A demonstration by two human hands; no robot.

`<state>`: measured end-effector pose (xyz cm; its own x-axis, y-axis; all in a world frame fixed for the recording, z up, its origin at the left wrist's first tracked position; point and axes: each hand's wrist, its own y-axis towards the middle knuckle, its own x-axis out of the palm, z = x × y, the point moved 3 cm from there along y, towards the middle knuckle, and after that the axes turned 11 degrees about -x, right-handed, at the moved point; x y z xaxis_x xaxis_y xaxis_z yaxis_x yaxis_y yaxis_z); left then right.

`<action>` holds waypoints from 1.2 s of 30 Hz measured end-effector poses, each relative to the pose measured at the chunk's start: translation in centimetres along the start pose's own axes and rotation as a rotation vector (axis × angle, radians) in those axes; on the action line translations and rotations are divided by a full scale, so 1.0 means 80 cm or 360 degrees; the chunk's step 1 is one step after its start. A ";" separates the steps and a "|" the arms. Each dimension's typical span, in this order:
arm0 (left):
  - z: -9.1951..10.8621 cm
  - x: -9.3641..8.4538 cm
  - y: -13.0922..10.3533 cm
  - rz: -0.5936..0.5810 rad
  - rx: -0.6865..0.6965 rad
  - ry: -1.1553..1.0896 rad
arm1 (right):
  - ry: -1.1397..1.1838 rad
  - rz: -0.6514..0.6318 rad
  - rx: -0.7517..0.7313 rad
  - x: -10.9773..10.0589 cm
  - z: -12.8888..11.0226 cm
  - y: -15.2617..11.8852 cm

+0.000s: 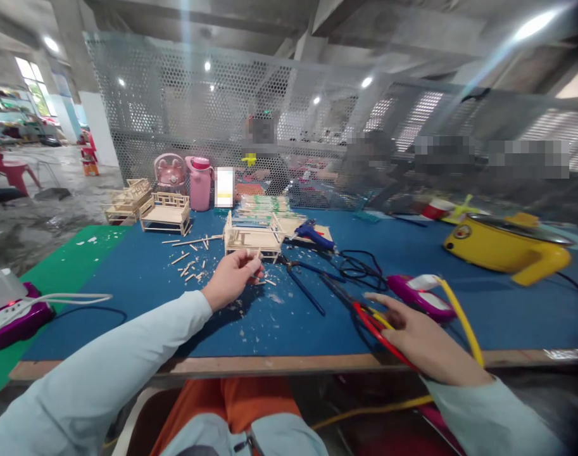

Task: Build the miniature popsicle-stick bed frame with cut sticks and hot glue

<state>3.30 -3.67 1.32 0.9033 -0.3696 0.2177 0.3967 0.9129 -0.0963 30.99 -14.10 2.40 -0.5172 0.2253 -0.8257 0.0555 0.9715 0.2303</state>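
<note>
We've a lidded pot (490, 248) here, our left hand (232, 278) pinched tight, catch unclear, our right hand (424, 339) gripping scissors (375, 326)!

You pinch a small pale wooden piece (259, 254), mostly hidden, at the near side of an upright miniature pale-wood bench with railed ends (251, 239). To your right, you hold dark-bladed scissors with red-and-yellow handles (358, 310), tips pointing forward and left.

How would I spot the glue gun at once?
Find the blue tabletop, then the miniature wooden bench beyond the left hand. Just right of it lies the glue gun, its blue pistol shape unlike the slim-handled pliers nearby.
</note>
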 end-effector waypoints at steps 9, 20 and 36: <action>0.012 0.005 -0.015 0.0001 0.0218 0.0180 | 0.0638 -0.0135 -0.0442 0.058 -0.119 0.007; 0.021 -0.001 -0.019 0.0079 0.0454 0.0388 | 0.0763 -0.0308 -0.0757 0.088 -0.145 0.045; 0.020 -0.009 -0.018 0.0059 0.0559 0.0931 | 0.0250 -0.0119 -0.0742 0.083 -0.149 0.034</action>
<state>1.81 -4.41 2.85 0.8940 -0.2799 -0.3499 0.3767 0.8922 0.2489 17.49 -10.83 3.68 -0.6296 0.1077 -0.7694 -0.3558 0.8404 0.4088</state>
